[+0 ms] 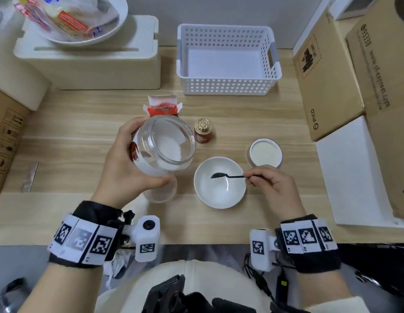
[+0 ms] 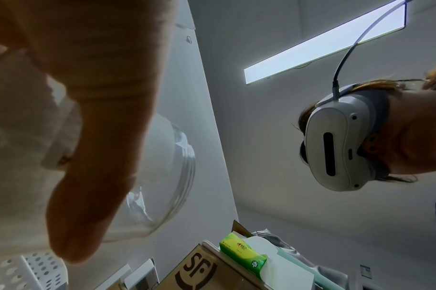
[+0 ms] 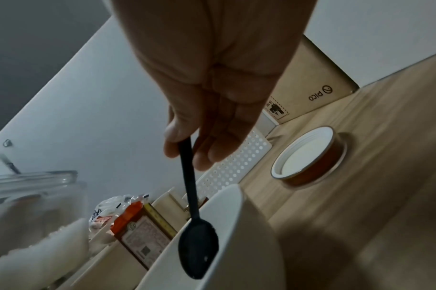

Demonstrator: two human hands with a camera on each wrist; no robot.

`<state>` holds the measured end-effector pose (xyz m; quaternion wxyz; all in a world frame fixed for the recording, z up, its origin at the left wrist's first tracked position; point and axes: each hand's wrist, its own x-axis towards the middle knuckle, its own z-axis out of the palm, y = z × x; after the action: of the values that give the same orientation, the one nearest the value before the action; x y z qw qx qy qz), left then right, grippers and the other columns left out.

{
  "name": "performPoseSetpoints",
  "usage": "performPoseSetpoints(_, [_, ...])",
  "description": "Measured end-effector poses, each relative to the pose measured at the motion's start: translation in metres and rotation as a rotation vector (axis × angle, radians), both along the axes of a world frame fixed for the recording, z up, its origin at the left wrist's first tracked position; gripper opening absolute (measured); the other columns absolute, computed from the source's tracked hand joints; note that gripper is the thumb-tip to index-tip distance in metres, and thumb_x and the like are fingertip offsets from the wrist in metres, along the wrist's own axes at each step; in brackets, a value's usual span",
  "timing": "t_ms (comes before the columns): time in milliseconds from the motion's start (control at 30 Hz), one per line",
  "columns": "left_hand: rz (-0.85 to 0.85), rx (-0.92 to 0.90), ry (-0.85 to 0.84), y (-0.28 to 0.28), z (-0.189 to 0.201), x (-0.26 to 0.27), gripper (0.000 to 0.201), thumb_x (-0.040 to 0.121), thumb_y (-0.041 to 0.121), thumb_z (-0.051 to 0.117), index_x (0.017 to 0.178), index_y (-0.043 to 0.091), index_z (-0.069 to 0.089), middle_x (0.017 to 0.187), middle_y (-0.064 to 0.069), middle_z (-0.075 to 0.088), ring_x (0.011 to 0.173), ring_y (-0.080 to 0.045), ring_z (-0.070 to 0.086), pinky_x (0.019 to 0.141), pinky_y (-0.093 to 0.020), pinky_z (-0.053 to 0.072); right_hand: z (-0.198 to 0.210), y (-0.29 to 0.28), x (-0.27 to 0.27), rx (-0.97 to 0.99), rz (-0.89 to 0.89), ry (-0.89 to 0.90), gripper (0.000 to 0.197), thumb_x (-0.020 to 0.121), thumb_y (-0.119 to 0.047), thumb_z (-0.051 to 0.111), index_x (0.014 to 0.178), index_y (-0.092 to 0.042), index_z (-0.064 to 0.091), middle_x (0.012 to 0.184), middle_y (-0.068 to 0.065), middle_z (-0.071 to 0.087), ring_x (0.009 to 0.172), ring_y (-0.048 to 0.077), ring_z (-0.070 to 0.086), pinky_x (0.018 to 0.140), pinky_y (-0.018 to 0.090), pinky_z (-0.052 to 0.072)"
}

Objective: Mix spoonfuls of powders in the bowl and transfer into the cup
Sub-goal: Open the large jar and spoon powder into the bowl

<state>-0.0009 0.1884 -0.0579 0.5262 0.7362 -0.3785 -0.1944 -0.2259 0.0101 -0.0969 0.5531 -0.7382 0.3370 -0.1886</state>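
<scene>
Over the bowl (image 1: 219,195), right hand (image 1: 273,188) pinches spoon (image 1: 228,176), lying crosswise, scoop leftward.

Head view bright, even; edges bowed (wide-angle). Wrist views dim, near hands (image 3: 211,88) blurred; ceiling panel (image 2: 323,45) glares.

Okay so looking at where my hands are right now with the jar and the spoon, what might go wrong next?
The left hand holds the open glass jar tilted above the table, mouth toward the bowl; more tilt may spill its white powder onto the wood.

The right hand pinches only the end of the black spoon, so a loaded scoop might wobble.

A clear cup sits under the jar and could get knocked.
</scene>
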Motion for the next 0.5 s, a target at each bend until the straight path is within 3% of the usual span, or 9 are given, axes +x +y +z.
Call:
performPoseSetpoints(67, [-0.009,-0.002,0.008,0.000,0.000,-0.001,0.094,0.036,0.030,0.081,0.116,0.054,0.037,0.117,0.036,0.049,0.109,0.008,0.049,0.090,-0.009,0.040,0.001,-0.001,-0.001,-0.036,0.003,0.009,0.026,0.078,-0.003,0.057,0.079,-0.027,0.066,0.084,-0.002,0.066,0.076,0.006,0.060,0.075,0.015,0.047])
performPoseSetpoints(233, [-0.030,-0.022,0.009,-0.003,-0.001,-0.002,0.095,0.036,0.033,0.083,0.118,0.049,0.038,0.120,0.034,0.049,0.113,0.006,0.049,0.094,-0.013,0.039,-0.005,-0.003,0.001,0.069,-0.073,0.130,0.023,0.083,-0.003,0.061,0.085,-0.025,0.067,0.079,-0.009,0.067,0.070,-0.004,0.060,0.078,0.018,0.047])
performPoseSetpoints(333, [-0.047,-0.030,-0.001,-0.005,0.000,-0.002,0.096,0.036,0.036,0.084,0.120,0.047,0.038,0.121,0.034,0.048,0.117,0.002,0.048,0.096,-0.015,0.039,-0.016,-0.012,0.003,0.100,-0.185,0.181,0.014,0.085,-0.015,0.061,0.097,-0.021,0.065,0.097,-0.001,0.067,0.082,0.001,0.059,0.083,0.021,0.043])
performPoseSetpoints(400, [-0.058,-0.032,-0.002,-0.007,0.002,-0.003,0.096,0.036,0.037,0.084,0.120,0.047,0.038,0.121,0.036,0.047,0.118,0.003,0.048,0.096,-0.014,0.038,-0.027,-0.026,0.003,0.070,-0.346,0.216,0.022,0.086,-0.019,0.060,0.108,-0.019,0.060,0.114,0.005,0.060,0.098,0.014,0.056,0.087,0.024,0.039])
performPoseSetpoints(500, [-0.078,-0.040,-0.002,-0.009,0.005,-0.006,0.096,0.036,0.037,0.084,0.120,0.047,0.038,0.122,0.036,0.047,0.118,0.003,0.047,0.097,-0.014,0.038,-0.046,-0.050,0.004,-0.075,-0.412,0.403,0.064,0.069,-0.016,0.075,0.127,-0.015,0.045,0.132,0.011,0.041,0.120,0.024,0.042,0.101,0.032,0.033])
